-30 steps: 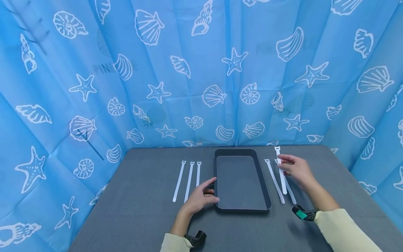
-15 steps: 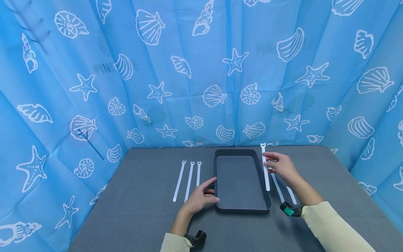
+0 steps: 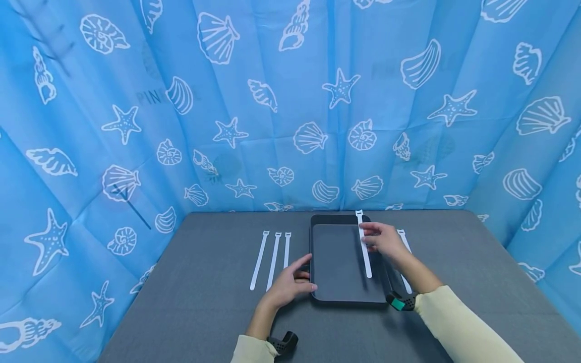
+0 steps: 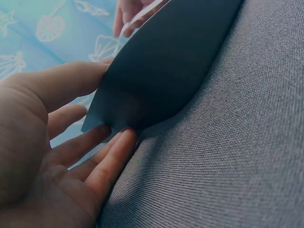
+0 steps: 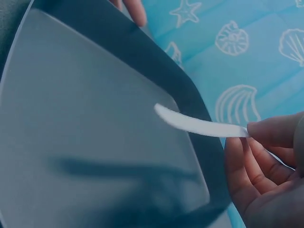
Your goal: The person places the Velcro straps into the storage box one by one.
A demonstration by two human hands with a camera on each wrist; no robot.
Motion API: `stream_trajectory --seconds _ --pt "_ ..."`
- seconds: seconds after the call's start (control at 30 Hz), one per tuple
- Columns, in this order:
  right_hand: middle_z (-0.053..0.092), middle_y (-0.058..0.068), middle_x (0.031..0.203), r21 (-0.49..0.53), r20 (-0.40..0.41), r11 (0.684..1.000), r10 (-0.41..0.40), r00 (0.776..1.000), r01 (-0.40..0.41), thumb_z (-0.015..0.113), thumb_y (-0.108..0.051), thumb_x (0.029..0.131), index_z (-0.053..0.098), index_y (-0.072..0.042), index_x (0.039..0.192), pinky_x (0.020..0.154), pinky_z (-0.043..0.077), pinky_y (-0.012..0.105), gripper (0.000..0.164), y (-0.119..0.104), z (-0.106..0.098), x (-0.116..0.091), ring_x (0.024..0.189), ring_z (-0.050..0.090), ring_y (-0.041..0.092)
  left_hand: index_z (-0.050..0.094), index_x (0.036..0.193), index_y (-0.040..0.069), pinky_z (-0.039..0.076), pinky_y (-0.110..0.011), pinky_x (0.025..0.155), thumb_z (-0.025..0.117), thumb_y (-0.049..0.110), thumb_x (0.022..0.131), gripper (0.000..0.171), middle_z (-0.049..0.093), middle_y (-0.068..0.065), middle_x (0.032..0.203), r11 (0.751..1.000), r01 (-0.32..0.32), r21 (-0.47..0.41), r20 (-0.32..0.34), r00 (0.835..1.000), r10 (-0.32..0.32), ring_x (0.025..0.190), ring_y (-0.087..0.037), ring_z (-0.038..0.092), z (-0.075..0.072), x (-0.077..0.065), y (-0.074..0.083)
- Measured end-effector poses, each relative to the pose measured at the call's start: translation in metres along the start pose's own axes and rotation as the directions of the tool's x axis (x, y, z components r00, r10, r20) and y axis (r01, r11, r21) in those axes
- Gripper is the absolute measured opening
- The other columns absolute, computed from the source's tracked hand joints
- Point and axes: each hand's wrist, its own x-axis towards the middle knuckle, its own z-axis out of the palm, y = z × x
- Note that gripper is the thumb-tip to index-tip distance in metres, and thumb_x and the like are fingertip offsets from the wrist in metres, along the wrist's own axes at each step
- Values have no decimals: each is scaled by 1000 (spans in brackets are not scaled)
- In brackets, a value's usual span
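A white hook-and-loop cable tie (image 3: pixel 365 257) hangs over the dark grey tray (image 3: pixel 340 297), pinched between the thumb and fingers of my right hand (image 3: pixel 386 242). In the right wrist view the tie (image 5: pixel 199 126) sticks out from the fingertips, and its shadow falls on the tray floor. My left hand (image 3: pixel 288 285) holds the tray's left side. In the left wrist view its thumb lies at the tray's rim, with fingertips against the outer wall (image 4: pixel 156 71). Parts of more white ties (image 3: pixel 404 239) show right of the tray, partly hidden behind the right forearm.
Left of the tray, three white ties (image 3: pixel 274 257) lie side by side, the nearest partly behind the left hand. The grey cloth-covered table (image 3: pixel 204 302) ends at a blue shell-print curtain (image 3: pixel 272 126). Each wrist wears a black band (image 3: pixel 283 343).
My right hand has moved left with the tie, from above the right-hand ties to over the tray. The left hand stays at the tray's side.
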Motion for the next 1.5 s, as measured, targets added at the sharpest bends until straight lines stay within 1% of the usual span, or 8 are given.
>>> stream_trajectory --seconds 0.37,0.57,0.67,0.77,0.83,0.97,1.1,1.5 --pt "59 18 102 -20 64 1000 15 998 -14 57 3 92 55 3 132 64 55 34 39 4 27 10 83 58 26 33 152 15 53 -35 85 74 9 86 78 36 -12 149 1000 24 -20 -18 1000 -24 112 -29 56 2 1 4" --pt "58 15 97 16 103 999 40 994 -42 59 5 91 54 4 132 65 56 38 42 7 41 16 81 57 25 34 152 15 53 -34 86 75 12 85 78 39 -10 147 999 36 -3 -28 999 -36 110 -25 57 1 1 2" --pt "57 14 95 35 104 998 46 993 -50 59 6 90 54 5 132 63 56 37 42 6 47 18 77 57 24 34 152 16 53 -34 87 75 13 86 78 39 -9 147 999 45 3 -29 999 -45 109 -23 57 1 2 3" --pt "57 15 94 39 111 997 66 992 -71 59 7 89 54 5 131 60 55 33 42 7 53 20 75 57 22 34 152 17 52 -33 87 74 14 86 78 39 -9 147 999 41 6 -29 999 -41 109 -22 57 1 2 3" --pt "56 14 95 43 117 994 91 989 -96 58 6 89 55 4 131 60 55 32 42 8 57 21 75 57 21 34 152 16 52 -34 87 74 13 87 77 39 -11 147 999 37 4 -29 999 -37 110 -24 57 1 0 7" --pt "57 15 95 52 132 990 120 984 -128 57 7 90 54 4 131 62 55 33 41 11 65 23 75 58 21 34 152 15 52 -34 87 74 13 86 77 39 -11 147 999 32 2 -27 999 -32 110 -24 57 2 0 7" --pt "59 15 95 63 149 988 129 980 -139 55 7 90 53 5 132 63 56 33 41 13 70 25 76 61 22 34 152 16 52 -33 87 75 14 86 78 39 -10 147 1000 31 -3 -21 999 -31 109 -22 58 1 2 2" --pt "62 15 95 68 173 984 152 973 -166 55 6 92 53 3 133 63 56 33 42 8 77 26 75 64 22 34 152 17 52 -32 86 75 14 86 78 40 -10 146 999 34 -3 -20 999 -34 108 -21 59 1 1 3"
